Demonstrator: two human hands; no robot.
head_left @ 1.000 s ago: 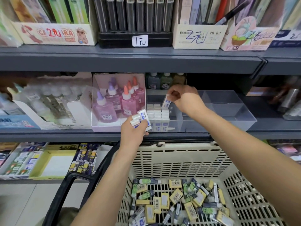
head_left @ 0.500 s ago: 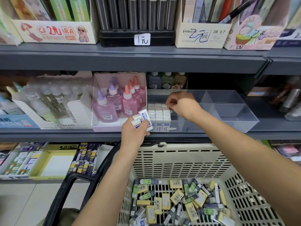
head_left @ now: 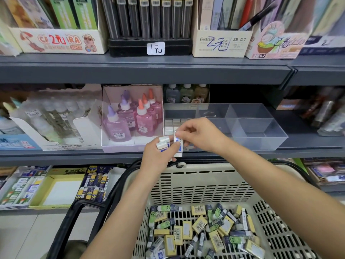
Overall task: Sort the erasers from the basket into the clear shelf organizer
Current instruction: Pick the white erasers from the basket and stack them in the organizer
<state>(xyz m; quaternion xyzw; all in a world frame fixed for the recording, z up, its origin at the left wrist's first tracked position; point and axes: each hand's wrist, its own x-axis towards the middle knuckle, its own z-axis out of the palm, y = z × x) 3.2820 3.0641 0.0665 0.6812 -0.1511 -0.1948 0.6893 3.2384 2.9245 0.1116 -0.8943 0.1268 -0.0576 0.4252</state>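
1. Head view, left arm: my left forearm rises from the bottom centre, passes over the left rim of the basket (head_left: 205,186) and reaches the front edge of the middle shelf (head_left: 74,156). The left hand (head_left: 158,152) shows its back to the camera. Its fingers are curled tight round a clutch of white erasers (head_left: 162,142), whose ends stick out above the knuckles.

2. Head view, right arm: my right forearm enters from the lower right and crosses above the basket. The wrist bends leftward, so the right hand (head_left: 202,135) meets the left one. Its fingers (head_left: 183,130) are drawn together and pinch the top end of a blue-printed eraser (head_left: 178,146). That eraser stands upright, with its lower part lying against the left hand. I cannot tell whether the left hand grips it too.

3. Head view, target: the clear shelf organizer (head_left: 261,135) sits on the middle shelf, just right of the box of glue bottles (head_left: 130,118). Both hands hover in front of its left front corner. Just behind them, stocked erasers (head_left: 172,125) stand in upright rows in the left compartment.

4. Head view, source: the basket sits below both arms. Loose erasers (head_left: 201,227) in yellow, green and dark sleeves lie jumbled on its slatted floor.
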